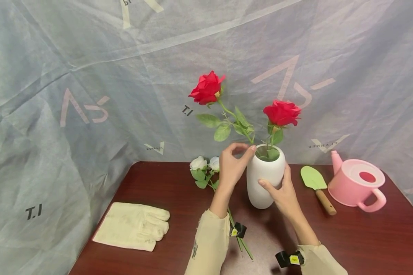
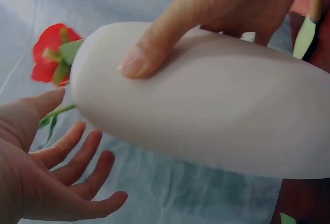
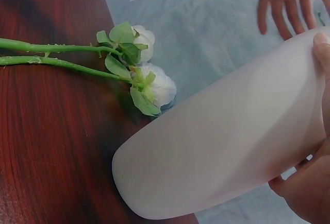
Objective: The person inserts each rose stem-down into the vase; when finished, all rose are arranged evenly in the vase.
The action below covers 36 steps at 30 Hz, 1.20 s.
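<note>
A white vase holds two red roses, one upright at the right and one leaning out to the left. My right hand grips the vase's side, thumb across the front and fingers behind it. Beside the rim, my left hand is at the leaning rose's stem. In the left wrist view, the left hand's thumb and fingers are spread apart, with the green stem showing between them. The right hand's thumb presses on the vase there.
White roses with green stems lie on the dark red table, partly behind my left arm. A cream glove lies at the left. To the right are a green trowel with a wooden handle and a pink watering can.
</note>
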Tool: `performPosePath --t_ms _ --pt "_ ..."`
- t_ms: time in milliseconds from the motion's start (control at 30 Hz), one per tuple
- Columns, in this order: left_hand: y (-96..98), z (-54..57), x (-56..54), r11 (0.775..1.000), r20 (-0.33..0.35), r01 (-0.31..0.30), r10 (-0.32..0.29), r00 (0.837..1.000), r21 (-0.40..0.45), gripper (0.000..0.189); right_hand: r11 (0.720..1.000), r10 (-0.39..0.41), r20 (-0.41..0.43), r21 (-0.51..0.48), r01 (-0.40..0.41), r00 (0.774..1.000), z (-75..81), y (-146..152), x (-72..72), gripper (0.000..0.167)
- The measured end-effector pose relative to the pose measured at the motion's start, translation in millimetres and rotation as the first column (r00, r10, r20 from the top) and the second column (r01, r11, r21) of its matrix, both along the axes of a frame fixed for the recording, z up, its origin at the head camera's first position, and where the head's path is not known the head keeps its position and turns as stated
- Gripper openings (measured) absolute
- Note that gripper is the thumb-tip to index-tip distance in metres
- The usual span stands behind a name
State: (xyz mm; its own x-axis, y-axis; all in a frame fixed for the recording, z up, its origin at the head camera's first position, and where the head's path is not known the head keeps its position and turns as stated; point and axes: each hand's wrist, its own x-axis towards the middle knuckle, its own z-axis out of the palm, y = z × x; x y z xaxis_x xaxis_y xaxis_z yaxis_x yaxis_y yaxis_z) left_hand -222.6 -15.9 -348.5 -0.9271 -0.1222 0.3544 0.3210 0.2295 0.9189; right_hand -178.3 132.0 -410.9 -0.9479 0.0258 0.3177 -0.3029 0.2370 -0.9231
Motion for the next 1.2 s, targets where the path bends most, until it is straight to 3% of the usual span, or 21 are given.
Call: performPosePath --t_ms 133,233,300,367,467,533,633,767,867,1000,1200 --pt "-14.6 5.2 17.9 1.000 -0.005 -0.025 0.025 1.000 0.005 0.027 1.000 -0.008 -0.001 -0.005 0.008 1.000 0.1 -0.1 0.0 0.089" --pt "-24.3 19.2 29.3 0.994 -0.085 -0.006 0.016 0.996 0.112 0.027 1.000 -0.008 0.002 -0.011 0.008 1.000 0.6 -0.6 0.1 0.088" --pt "-30.2 32.2 31.3 0.977 -0.162 0.027 0.008 0.987 0.214 0.025 1.000 -0.007 0.009 -0.012 0.007 1.000 0.9 -1.2 0.3 0.088" --pt "-35.2 45.7 27.6 0.958 -0.228 0.048 0.018 0.974 0.282 0.025 1.000 -0.004 0.019 -0.021 0.004 1.000 0.9 -1.5 0.7 0.088" --pt "-40.5 63.0 15.3 0.951 -0.246 0.031 0.048 0.968 0.308 0.029 1.000 -0.003 0.025 -0.026 0.003 1.000 0.7 -1.8 1.2 0.088" --pt "-41.7 71.8 4.8 0.956 -0.210 0.030 0.034 0.977 0.293 0.030 1.000 -0.002 0.023 -0.026 0.003 1.000 0.6 -1.5 1.5 0.088" --pt "-40.1 82.9 -8.1 0.954 -0.123 0.073 -0.039 0.992 0.291 0.033 1.000 0.001 0.013 -0.024 -0.001 1.000 1.1 -0.8 1.2 0.088" --pt "-35.4 94.8 -17.9 0.924 -0.067 0.132 -0.115 0.991 0.359 0.031 0.999 0.016 0.007 -0.031 -0.016 1.000 2.4 -1.3 -0.1 0.087" --pt "-32.4 98.2 -21.3 0.910 -0.081 0.141 -0.119 0.990 0.391 0.023 0.999 0.031 0.009 -0.037 -0.030 0.999 2.9 -3.1 -1.1 0.088" --pt "-29.0 93.3 -23.0 0.913 -0.089 0.157 -0.134 0.987 0.377 0.019 0.998 0.039 0.009 -0.042 -0.039 0.999 2.7 -3.9 -2.3 0.088" --pt "-19.4 74.6 -21.8 0.946 -0.074 0.160 -0.145 0.987 0.281 0.022 0.999 0.028 0.009 -0.027 -0.028 1.000 3.1 -3.8 -2.7 0.087"
